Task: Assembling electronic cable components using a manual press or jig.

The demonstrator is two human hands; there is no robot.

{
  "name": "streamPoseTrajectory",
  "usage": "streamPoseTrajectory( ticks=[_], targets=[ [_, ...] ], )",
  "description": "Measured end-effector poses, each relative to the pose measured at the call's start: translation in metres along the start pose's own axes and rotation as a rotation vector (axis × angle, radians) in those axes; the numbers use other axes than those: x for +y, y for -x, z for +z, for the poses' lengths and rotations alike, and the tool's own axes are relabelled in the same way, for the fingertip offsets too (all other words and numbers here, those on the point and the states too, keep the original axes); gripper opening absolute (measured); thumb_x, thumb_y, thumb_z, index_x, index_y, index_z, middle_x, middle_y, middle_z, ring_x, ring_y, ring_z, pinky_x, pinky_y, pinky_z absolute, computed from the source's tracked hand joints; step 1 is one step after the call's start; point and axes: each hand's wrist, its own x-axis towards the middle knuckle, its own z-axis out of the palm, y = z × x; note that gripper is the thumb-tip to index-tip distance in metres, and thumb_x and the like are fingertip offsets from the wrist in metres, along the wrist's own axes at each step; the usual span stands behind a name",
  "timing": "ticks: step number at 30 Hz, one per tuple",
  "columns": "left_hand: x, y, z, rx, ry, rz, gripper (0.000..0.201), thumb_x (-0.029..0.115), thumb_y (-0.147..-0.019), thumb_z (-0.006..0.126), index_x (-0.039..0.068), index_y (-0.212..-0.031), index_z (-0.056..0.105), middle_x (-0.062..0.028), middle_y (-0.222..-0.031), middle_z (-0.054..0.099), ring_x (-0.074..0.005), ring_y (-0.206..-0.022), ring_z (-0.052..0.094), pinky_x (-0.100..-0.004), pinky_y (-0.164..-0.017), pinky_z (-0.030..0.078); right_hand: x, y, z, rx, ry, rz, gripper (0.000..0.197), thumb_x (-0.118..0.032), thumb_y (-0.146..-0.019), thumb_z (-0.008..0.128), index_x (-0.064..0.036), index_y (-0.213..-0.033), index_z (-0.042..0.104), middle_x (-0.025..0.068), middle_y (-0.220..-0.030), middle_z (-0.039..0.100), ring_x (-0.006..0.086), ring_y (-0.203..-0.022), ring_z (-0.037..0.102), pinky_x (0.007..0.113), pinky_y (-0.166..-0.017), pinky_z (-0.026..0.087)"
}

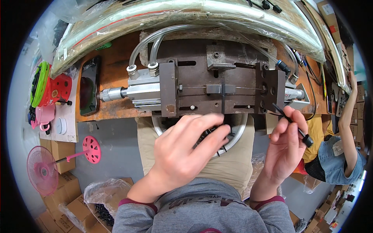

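Over the front edge of the brown metal fixture, my left hand (182,149) is bent with its fingertips at the near end of a thin black rod (223,95). That rod lies across the small grey clamp block (220,89) in the fixture's middle; the fingers hide its near end. To the right, my right hand (285,145) pinches another black rod (288,117), tilted, with a thicker knob at its lower end. Below my left hand, a round basket with a pale rim (241,134) rests at my lap, holding several black pieces partly covered by the hand.
Silver air cylinders (143,92) with clear hoses flank the fixture on the wooden bench. A dark phone (89,87) lies at left, beside a red basket (60,89). A pink fan (42,170) and cartons stand lower left. Another person's arm (345,116) shows at far right.
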Motion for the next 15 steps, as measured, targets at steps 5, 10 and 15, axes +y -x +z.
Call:
streamPoseTrajectory(
  ticks=[5,10,15],
  targets=[
    [-0.007,0.000,0.024,0.010,-0.283,0.056,0.029,0.008,-0.066,0.080,0.002,-0.093,0.071,-0.0119,-0.118,0.069,-0.0232,-0.082,0.068,-0.0311,-0.068,0.055,-0.002,0.004,0.000,-0.049,-0.060,-0.064,0.067,-0.042,-0.102,0.044,0.0125,-0.141,0.039,0.0332,-0.141,0.044,0.0335,-0.117,0.060,0.037,-0.094,0.052],
    [-0.005,-0.007,0.024,-0.060,-0.330,0.020,0.026,0.009,-0.069,0.079,0.002,-0.092,0.070,-0.0130,-0.120,0.068,-0.0207,-0.074,0.068,-0.0294,-0.066,0.054,0.000,0.002,-0.001,-0.190,-0.211,-0.141,0.090,-0.059,-0.100,0.032,0.0157,-0.148,0.017,0.0368,-0.150,0.028,0.0416,-0.138,0.039,0.040,-0.113,0.038],
    [-0.003,-0.009,0.022,-0.111,-0.358,-0.011,0.026,0.009,-0.069,0.078,0.002,-0.093,0.070,-0.0130,-0.121,0.068,-0.0187,-0.067,0.066,-0.0286,-0.061,0.053,-0.004,0.006,0.009,-0.062,0.183,-0.125,0.074,-0.051,-0.097,0.049,0.0085,-0.140,0.037,0.0351,-0.141,0.042,0.0409,-0.124,0.054,0.042,-0.102,0.048]
  ],
)
